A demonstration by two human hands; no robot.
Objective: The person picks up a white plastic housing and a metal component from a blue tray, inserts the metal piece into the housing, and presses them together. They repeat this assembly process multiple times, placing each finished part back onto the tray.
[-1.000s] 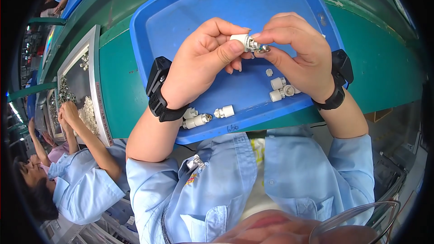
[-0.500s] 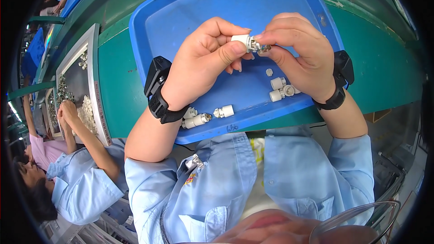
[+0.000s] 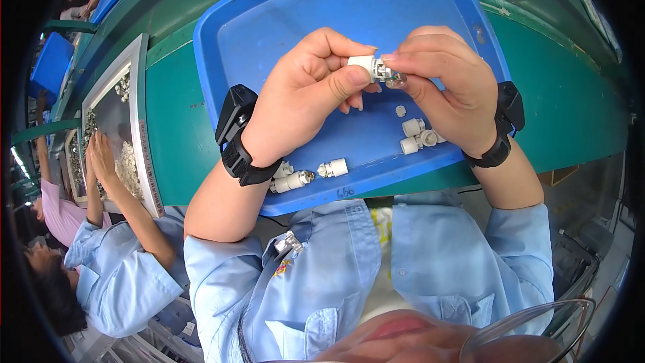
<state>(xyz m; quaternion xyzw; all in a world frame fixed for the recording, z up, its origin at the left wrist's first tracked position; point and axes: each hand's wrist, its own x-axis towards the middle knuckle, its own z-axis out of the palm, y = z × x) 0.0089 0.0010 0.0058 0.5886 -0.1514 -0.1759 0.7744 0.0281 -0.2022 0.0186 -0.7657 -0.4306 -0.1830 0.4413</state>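
Above the blue tray [image 3: 203,47], my left hand [image 3: 292,94] pinches a white cylindrical fitting [image 3: 361,62] between thumb and fingers. Its metal end [image 3: 381,70] points right. The fingers of my right hand [image 3: 453,91] close on that end, where a shiny rounded metal piece [image 3: 396,81] shows by the thumb. In the tray near my left wrist lie a white fitting with a metal tip [image 3: 293,181] and another such fitting [image 3: 334,167]. A group of white fittings [image 3: 412,127] lies below my right hand, with a small white piece [image 3: 401,111] just beyond them.
The tray rests on a green bench [image 3: 171,114]. To the left, a framed tray [image 3: 144,141] holds piles of white parts [image 3: 127,165] and metal parts, and a co-worker's hands [image 3: 101,158] are over it. Black devices are strapped to both my wrists.
My hands and the fitting have shifted slightly right, and the rounded metal piece sits a little lower. The co-worker's hands have moved up and their fingers have straightened.
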